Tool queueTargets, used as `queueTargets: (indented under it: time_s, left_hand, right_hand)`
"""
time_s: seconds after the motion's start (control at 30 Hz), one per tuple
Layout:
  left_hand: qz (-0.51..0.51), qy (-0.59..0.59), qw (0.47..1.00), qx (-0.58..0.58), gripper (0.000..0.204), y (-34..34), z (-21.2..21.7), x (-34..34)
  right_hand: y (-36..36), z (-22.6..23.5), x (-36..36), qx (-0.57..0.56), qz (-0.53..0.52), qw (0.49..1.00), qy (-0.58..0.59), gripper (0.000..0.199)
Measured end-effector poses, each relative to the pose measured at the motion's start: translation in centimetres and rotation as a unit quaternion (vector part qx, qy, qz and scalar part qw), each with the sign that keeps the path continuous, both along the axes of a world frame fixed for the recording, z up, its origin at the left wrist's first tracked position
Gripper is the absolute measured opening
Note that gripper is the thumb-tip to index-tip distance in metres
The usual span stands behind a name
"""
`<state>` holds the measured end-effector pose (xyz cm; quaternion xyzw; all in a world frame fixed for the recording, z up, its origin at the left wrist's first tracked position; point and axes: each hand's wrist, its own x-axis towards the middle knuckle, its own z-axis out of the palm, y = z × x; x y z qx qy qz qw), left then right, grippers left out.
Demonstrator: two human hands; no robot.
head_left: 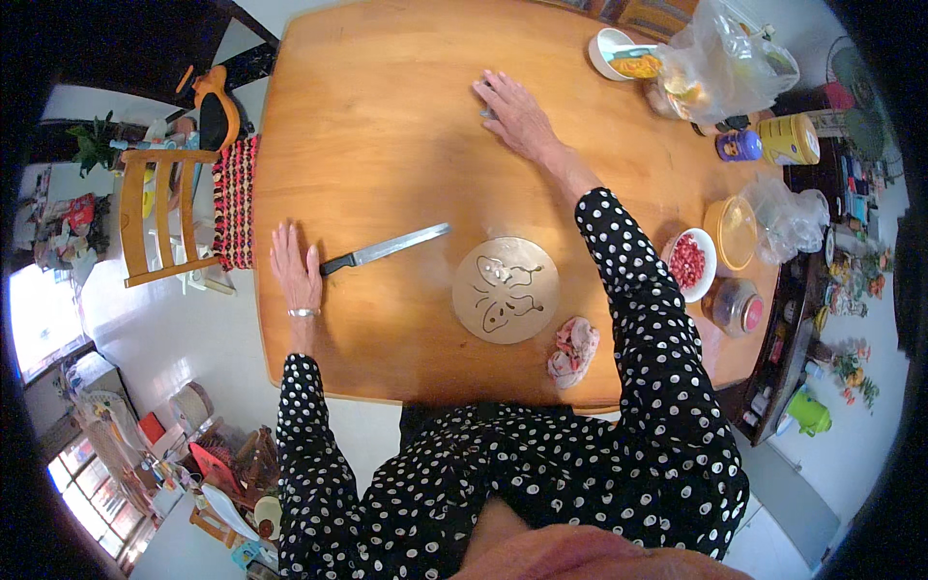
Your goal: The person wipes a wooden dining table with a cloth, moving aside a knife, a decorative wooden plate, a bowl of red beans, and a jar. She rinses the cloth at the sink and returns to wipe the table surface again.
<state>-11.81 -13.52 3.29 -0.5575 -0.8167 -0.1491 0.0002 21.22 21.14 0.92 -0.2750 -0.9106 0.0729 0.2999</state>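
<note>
Resting flat, fingers spread, the left hand [295, 268] touches the knife [385, 248] handle; grip it fully before lifting. The right hand [515, 114] lies open-fingered on the counter [387, 126].

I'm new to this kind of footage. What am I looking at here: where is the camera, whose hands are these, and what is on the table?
There is no machine here: a person wears a fisheye camera on the head, looking down, so straight edges bend near the rim. The arms in dotted sleeves are the person's own. The left hand lies flat on the wooden table, touching the black handle of a knife. The right hand reaches far across and rests flat on the wood. Neither hand holds anything. Between them lies a round board with a cut-out pattern, and a crumpled cloth beside it. At the right edge stand a bowl of red bits, jars, tubs and plastic bags.
</note>
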Motion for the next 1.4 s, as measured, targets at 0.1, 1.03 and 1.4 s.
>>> queueTargets:
  time_s: [0.1, 1.03, 1.4]
  left_hand:
    - [-0.042, -0.014, 0.998, -0.033, 0.064, 3.0, -0.1, -2.3]
    - [-0.097, 0.045, 0.989, -0.106, 0.076, 5.5, -0.5, -3.4]
    - [-0.104, 0.053, 0.989, -0.086, 0.071, 5.4, -0.3, -2.8]
  right_hand:
    - [1.5, -2.0, -0.9, -0.106, 0.022, 0.993, -0.048, 0.051]
    - [0.7, -0.4, -3.4, -0.021, -0.117, 0.988, -0.097, 0.043]
    - [6.3, -0.9, 2.0, -0.096, -0.372, 0.910, -0.153, 0.033]
